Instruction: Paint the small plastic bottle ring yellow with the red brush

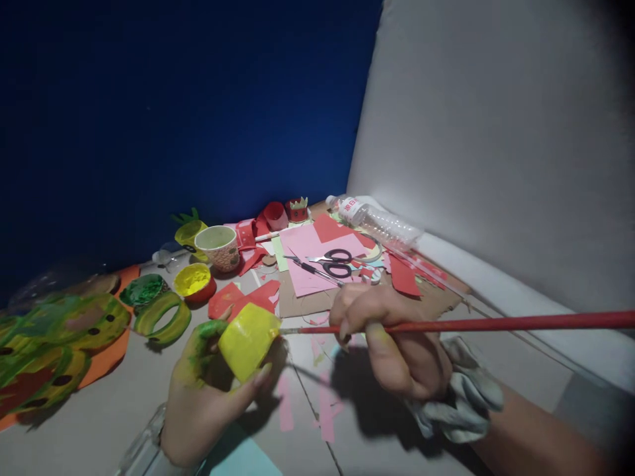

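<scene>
My left hand (213,383) is closed around a short yellow-painted piece (248,340), which looks like a section of cardboard tube. Green and yellow paint stains its fingers. In my right hand (391,340) is a paintbrush (476,323) with a long red handle, held near its bristle end. The bristles touch the right edge of the yellow piece. Left of my hands stand a red pot of yellow paint (193,282) and a pot of green paint (143,292). A green-and-yellow painted ring (163,322) lies in front of them.
Scissors (337,263) and a pen (317,272) lie on pink paper (302,248) beyond my hands. A plastic bottle (381,221) rests by the white wall. A patterned cup (218,248) stands at the back left. Green painted shapes (99,324) spread over the far left.
</scene>
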Demonstrator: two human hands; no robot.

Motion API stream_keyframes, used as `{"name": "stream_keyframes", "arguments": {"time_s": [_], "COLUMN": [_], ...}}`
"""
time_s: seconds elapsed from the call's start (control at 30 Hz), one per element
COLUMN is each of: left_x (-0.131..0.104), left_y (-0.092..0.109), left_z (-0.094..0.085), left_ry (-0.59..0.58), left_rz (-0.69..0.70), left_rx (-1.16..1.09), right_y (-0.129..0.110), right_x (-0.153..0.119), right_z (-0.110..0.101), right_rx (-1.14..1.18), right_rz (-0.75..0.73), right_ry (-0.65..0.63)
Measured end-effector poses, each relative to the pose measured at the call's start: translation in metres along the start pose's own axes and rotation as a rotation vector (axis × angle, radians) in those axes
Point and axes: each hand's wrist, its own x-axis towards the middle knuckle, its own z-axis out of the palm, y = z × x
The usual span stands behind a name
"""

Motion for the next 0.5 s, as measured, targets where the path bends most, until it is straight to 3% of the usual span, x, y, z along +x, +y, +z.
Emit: {"name": "stream_keyframes", "arguments": {"time_s": [0.13,0.27,0.37,0.5], "left_x": [0.002,0.003,0.001,-0.005], "left_y": [-0.004,-0.005,-0.001,0.007], "left_z": [-0.006,-0.008,-0.003,0.007], "left_ry": [-0.031,-0.035,-0.009,0.064], "left_rz": [0.040,0.055,0.020,-0.028], "left_rx": [0.033,0.055,0.059,0.008], "right_y": [-0.003,-0.004,0.000,0.000], "right_x": [0.001,0.000,0.000,-0.002], "right_z": [0.001,0.003,0.004,0.006], "right_rx": [0.089,0.096,0.024,0.124], "right_rz": [0.059,0.102,0.114,0.106], "right_ry": [0.070,0.058,0.123,0.147]}}
